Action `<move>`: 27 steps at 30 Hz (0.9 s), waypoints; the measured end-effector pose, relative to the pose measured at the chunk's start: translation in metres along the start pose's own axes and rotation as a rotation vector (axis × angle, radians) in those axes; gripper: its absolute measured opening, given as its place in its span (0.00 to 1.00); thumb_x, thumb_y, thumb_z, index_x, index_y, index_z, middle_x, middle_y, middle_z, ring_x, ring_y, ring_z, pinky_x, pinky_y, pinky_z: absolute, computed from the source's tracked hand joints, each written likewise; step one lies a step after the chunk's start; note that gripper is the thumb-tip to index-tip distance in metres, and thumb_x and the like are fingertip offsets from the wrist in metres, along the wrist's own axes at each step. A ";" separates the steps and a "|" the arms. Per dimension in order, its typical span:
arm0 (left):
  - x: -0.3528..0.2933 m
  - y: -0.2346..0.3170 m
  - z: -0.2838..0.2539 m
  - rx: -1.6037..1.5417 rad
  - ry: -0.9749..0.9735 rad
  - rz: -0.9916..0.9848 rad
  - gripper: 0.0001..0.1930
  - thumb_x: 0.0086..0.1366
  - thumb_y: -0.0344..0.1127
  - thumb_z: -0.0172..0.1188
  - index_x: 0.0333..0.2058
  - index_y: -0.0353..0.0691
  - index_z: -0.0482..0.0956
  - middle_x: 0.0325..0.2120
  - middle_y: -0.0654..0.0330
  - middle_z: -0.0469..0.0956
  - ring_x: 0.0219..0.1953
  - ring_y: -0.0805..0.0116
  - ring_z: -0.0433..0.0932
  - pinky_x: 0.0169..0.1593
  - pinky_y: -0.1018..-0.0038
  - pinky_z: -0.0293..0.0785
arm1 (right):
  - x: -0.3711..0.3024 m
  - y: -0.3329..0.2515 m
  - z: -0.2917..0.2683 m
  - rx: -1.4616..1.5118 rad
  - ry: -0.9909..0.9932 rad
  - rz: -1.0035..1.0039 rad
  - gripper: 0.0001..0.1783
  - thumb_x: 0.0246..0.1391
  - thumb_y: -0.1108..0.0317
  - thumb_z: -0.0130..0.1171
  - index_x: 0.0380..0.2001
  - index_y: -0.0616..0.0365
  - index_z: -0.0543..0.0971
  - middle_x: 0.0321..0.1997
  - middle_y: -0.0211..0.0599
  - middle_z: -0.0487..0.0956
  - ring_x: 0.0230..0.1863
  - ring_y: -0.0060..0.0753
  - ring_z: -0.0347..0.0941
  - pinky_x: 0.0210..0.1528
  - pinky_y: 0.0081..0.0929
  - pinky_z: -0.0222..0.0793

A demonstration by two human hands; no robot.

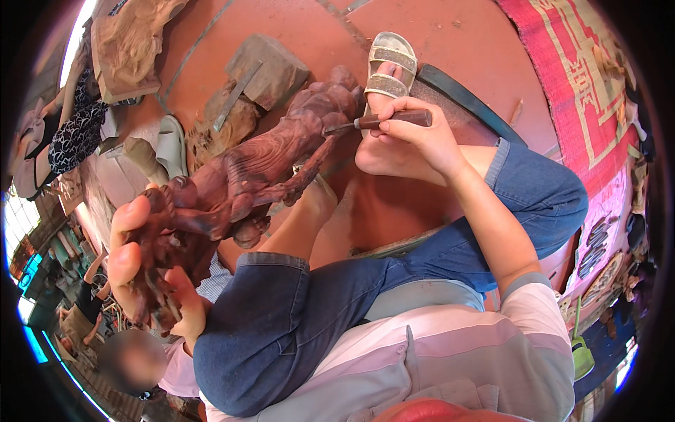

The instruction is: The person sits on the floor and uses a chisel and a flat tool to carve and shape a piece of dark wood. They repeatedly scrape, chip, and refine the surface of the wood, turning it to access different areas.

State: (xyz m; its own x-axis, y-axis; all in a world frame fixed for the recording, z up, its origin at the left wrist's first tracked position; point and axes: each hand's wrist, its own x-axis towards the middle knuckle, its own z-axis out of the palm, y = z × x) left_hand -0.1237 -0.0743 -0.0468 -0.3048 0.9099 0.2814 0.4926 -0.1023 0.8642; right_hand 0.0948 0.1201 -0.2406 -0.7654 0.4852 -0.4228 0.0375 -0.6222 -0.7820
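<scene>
A long reddish-brown wood carving (256, 165) slants from lower left to upper middle, with a muscular figure and ridged grain worked into it. My left hand (126, 264) wraps round its near end, fingers on the outer side and thumb on the inner. In my right hand (430, 139) is a slim carving tool (401, 121) with a dark wooden handle, pinched between thumb and fingers. Its narrow metal tip meets the carving's right side near the far end, or sits just over it; I cannot tell which.
Beyond the carving, a wood block (274, 74) and a rough wood chunk (228, 133) lie on the red tiles, a flat metal bar (238, 97) across them. A dark curved strip (470, 102) is beside my sandal (391, 60). Another person (77, 141) sits left; a red mat (555, 77) lies right.
</scene>
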 end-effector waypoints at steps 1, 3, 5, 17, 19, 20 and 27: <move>0.001 0.000 0.000 0.003 -0.006 0.000 0.22 0.66 0.29 0.48 0.59 0.46 0.59 0.57 0.39 0.56 0.53 0.44 0.68 0.52 0.54 0.70 | 0.002 0.000 0.000 0.039 0.007 0.033 0.04 0.51 0.76 0.58 0.32 0.61 0.76 0.33 0.34 0.78 0.35 0.21 0.74 0.40 0.17 0.70; 0.002 0.001 -0.001 0.014 -0.019 -0.007 0.22 0.66 0.29 0.48 0.59 0.46 0.59 0.57 0.39 0.56 0.53 0.44 0.68 0.52 0.54 0.70 | 0.006 0.000 0.002 0.116 0.023 0.100 0.04 0.49 0.76 0.58 0.31 0.62 0.77 0.33 0.32 0.77 0.36 0.24 0.76 0.40 0.19 0.72; 0.003 0.004 -0.001 0.028 -0.033 -0.014 0.22 0.66 0.30 0.48 0.59 0.47 0.59 0.57 0.39 0.56 0.53 0.44 0.68 0.52 0.54 0.70 | 0.010 -0.004 0.006 0.122 0.045 0.125 0.04 0.50 0.76 0.58 0.31 0.62 0.77 0.33 0.33 0.77 0.36 0.24 0.76 0.39 0.18 0.72; 0.007 0.002 0.001 0.127 0.072 0.002 0.21 0.64 0.33 0.53 0.55 0.37 0.64 0.53 0.39 0.64 0.54 0.49 0.68 0.53 0.59 0.69 | 0.002 0.003 0.009 0.090 0.058 0.002 0.04 0.51 0.77 0.57 0.31 0.62 0.77 0.37 0.38 0.78 0.38 0.29 0.77 0.40 0.22 0.74; 0.012 0.000 0.004 0.120 0.112 0.000 0.20 0.63 0.34 0.54 0.53 0.33 0.66 0.52 0.38 0.66 0.54 0.49 0.69 0.54 0.59 0.68 | -0.002 -0.005 0.009 0.264 0.192 -0.082 0.04 0.51 0.78 0.56 0.33 0.62 0.76 0.38 0.39 0.78 0.39 0.30 0.77 0.42 0.22 0.75; 0.016 0.001 0.005 0.094 0.124 0.035 0.20 0.61 0.29 0.52 0.51 0.29 0.67 0.51 0.38 0.68 0.54 0.50 0.69 0.56 0.60 0.65 | -0.003 -0.010 0.010 0.351 0.253 -0.120 0.05 0.52 0.78 0.56 0.33 0.62 0.76 0.38 0.40 0.78 0.39 0.31 0.77 0.43 0.22 0.76; 0.046 -0.007 0.002 0.016 0.169 -0.085 0.30 0.46 0.17 0.41 0.53 0.27 0.67 0.51 0.48 0.71 0.55 0.64 0.69 0.58 0.72 0.62 | -0.045 -0.038 -0.015 0.262 0.375 -0.253 0.10 0.55 0.77 0.51 0.41 0.60 0.70 0.42 0.48 0.77 0.43 0.43 0.78 0.43 0.25 0.78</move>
State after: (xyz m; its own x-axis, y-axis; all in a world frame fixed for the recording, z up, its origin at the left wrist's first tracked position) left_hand -0.1396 -0.0306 -0.0408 -0.4779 0.8342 0.2751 0.4715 -0.0207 0.8816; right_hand 0.1374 0.1313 -0.1985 -0.4449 0.7971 -0.4083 -0.3174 -0.5667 -0.7603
